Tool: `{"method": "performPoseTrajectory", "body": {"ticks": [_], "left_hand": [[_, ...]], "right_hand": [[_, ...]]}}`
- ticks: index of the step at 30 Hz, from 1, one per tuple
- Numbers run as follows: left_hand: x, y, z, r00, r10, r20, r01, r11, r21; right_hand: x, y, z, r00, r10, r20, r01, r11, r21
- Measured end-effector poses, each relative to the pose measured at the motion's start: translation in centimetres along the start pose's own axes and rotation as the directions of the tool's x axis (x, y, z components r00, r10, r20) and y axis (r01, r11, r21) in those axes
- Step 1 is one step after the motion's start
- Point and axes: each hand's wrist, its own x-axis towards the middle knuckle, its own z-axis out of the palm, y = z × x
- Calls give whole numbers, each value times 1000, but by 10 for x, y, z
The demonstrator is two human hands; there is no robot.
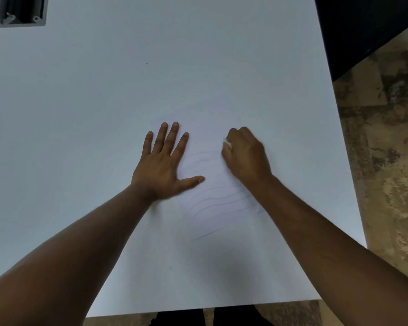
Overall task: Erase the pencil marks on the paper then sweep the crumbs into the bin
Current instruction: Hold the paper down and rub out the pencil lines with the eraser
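Far left, upper corner: a grey box-like fixture point(14, 12) sits at the edge of the white surface point(80, 102); whether it is the bin cannot be told. Left hand point(165, 165) lies flat, palm down, digits spread wide, holding nothing, pressing on the left part of the paper point(212, 175). The paper is white on white, its edges barely readable; it lies mid-surface between the two hands. Wavy pencil marks point(219, 201) show on the sheet near and below the thumb of the left hand, with one straighter stroke lower down. Right hand point(245, 156) is curled closed around a small white eraser point(227, 142), only a corner of which shows at the fingertips, down at the sheet's upper right area. Judgement: erasing is under way, most lines remain, sweeping not yet begun; no crumbs can be made out at this resolution. Handling notes: sheet is light, thin, limp, and will slide or buckle under rubbing, so the flat palm close beside the rubbed zone is the right restraint; strokes directed away from the anchoring hand should limit creasing. Eraser looks small, best pinched near its working end. Right of the surface: mottled floor point(386, 161) and a dark object point(363, 31) at upper right.
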Motion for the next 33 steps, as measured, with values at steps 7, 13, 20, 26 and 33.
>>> {"method": "performPoseTrajectory", "body": {"ticks": [7, 13, 20, 26, 33], "left_hand": [[0, 1, -1, 1000, -4, 7, 4, 1000, -7], [1, -2, 2, 999, 41, 2, -41, 999, 25], [0, -2, 0, 1000, 25, 1, -25, 1000, -17], [1, -3, 2, 999, 30, -12, -31, 999, -12], [1, -4, 4, 999, 33, -10, -34, 999, -36]], "right_hand": [[15, 10, -12, 976, 214, -46, -212, 976, 52], [-9, -56, 18, 984, 122, 129, -130, 990, 58], [7, -5, -6, 967, 254, -36, -256, 962, -93], [4, -32, 8, 975, 210, -76, -209, 978, 15], [2, -22, 9, 995, 92, -47, -100, 969, -224]]}}
